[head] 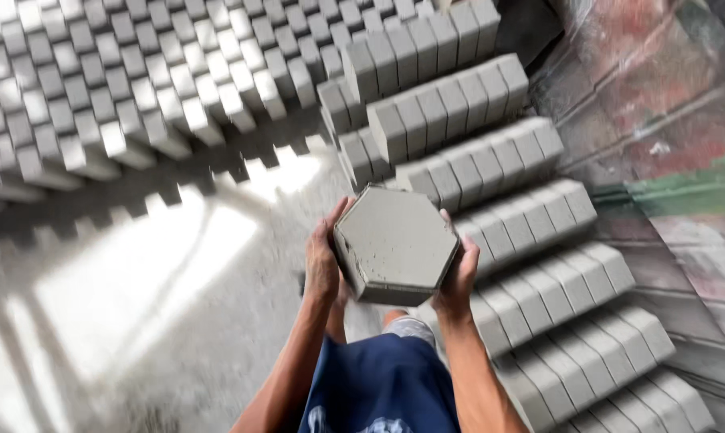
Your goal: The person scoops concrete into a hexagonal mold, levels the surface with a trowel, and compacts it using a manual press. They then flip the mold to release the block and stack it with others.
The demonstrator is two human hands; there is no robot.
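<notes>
A grey hexagonal concrete paver (394, 240) is held flat side up in front of me, above my knees. My left hand (324, 261) grips its left edge, fingers curled up the side. My right hand (461, 271) clasps its right edge from below. Both hands carry the block together. Just beyond and to the right of it stand rows of the same pavers set on edge (490, 160).
More rows of pavers on edge (122, 88) fill the back left. Grey concrete floor with sunlit patches (162, 273) lies at the left. A stained wall with a green stripe (675, 160) runs along the right. My blue shorts (378, 385) show below.
</notes>
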